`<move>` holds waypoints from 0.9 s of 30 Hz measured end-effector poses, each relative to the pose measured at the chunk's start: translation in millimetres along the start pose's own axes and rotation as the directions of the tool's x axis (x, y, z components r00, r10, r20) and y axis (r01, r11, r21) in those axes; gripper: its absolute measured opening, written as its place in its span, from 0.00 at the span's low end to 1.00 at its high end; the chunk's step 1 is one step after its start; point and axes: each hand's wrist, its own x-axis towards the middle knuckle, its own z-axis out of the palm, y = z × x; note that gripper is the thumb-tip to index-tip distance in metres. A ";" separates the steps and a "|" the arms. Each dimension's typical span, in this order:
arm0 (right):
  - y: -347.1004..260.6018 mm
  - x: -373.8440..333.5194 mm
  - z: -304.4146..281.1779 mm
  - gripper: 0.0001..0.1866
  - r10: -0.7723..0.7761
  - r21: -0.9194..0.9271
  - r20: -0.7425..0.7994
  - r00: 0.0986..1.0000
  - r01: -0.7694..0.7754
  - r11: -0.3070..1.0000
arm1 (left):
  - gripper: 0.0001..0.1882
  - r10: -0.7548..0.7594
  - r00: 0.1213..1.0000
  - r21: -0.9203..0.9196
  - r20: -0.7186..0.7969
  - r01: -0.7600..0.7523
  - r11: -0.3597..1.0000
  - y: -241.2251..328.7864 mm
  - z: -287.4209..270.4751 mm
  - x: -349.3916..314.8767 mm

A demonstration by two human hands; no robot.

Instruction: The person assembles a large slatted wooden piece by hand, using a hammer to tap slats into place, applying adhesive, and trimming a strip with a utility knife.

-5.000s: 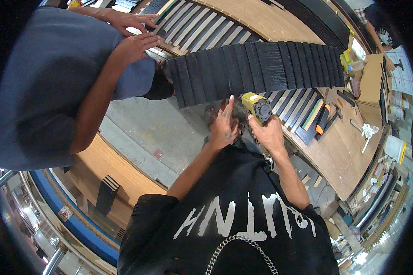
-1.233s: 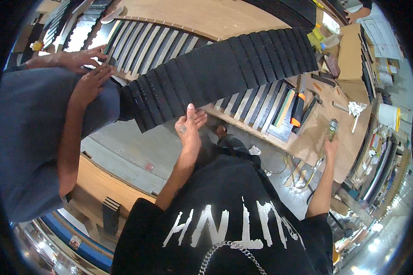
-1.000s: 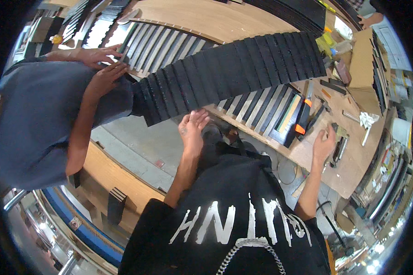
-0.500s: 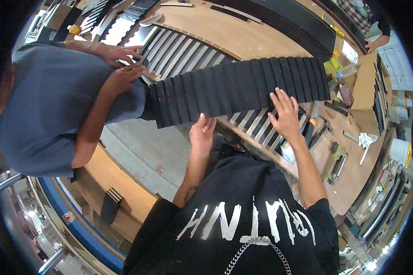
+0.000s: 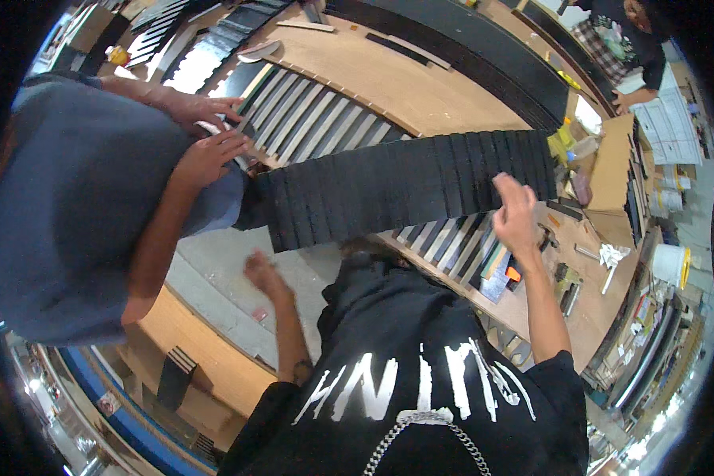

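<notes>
A long black ribbed panel point(image 5: 389, 186), looking like many dark strips side by side, stretches across the wooden workbench point(image 5: 349, 59). Its left end sticks out past the bench edge, close to a co-worker. My right hand point(image 5: 518, 214) is at the panel's near edge toward its right end, fingers loosely bent and apart, some overlapping the panel; firm contact cannot be made out. Below the panel's left end, my left hand point(image 5: 268, 276) hangs over the floor, apart from the panel and blurred. Under the panel lies a rack of alternating pale and dark strips point(image 5: 309, 111).
At left a co-worker in a blue-grey shirt point(image 5: 95, 206) has both hands point(image 5: 214, 155) at the rack's left end. An open cardboard box point(image 5: 611, 170), a white rag point(image 5: 613, 255) and an orange-ended tool point(image 5: 513, 274) sit at right. Another person point(image 5: 623, 71) stands far right.
My left hand has left the panel's near edge, moving left and down. My right hand has slid toward the panel's right end. The view has shifted slightly.
</notes>
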 end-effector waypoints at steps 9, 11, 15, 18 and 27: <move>190.8 42.9 20.9 0.32 0.747 0.155 0.169 0.643 -0.765 0.625 | 0.24 0.091 0.863 0.301 0.496 -0.269 0.915 103.9 79.6 45.1; 189.7 47.4 25.0 0.30 0.763 0.143 0.149 0.628 -0.778 0.612 | 0.24 0.147 0.862 0.432 0.486 -0.383 0.817 110.2 90.9 38.6; 205.5 21.3 33.5 0.26 0.823 0.389 0.024 0.567 -0.764 0.515 | 0.22 0.229 0.860 0.232 0.455 -0.363 0.903 108.8 108.0 12.9; 156.3 6.9 -2.3 0.25 0.803 0.568 -0.043 0.595 -0.646 0.509 | 0.26 0.340 0.863 0.155 0.374 -0.420 0.894 114.6 97.9 16.5; 68.8 -76.5 -112.3 0.27 0.883 0.885 -0.300 0.362 -0.240 0.399 | 0.23 0.620 0.663 -0.145 0.419 -0.626 0.767 180.2 132.4 63.0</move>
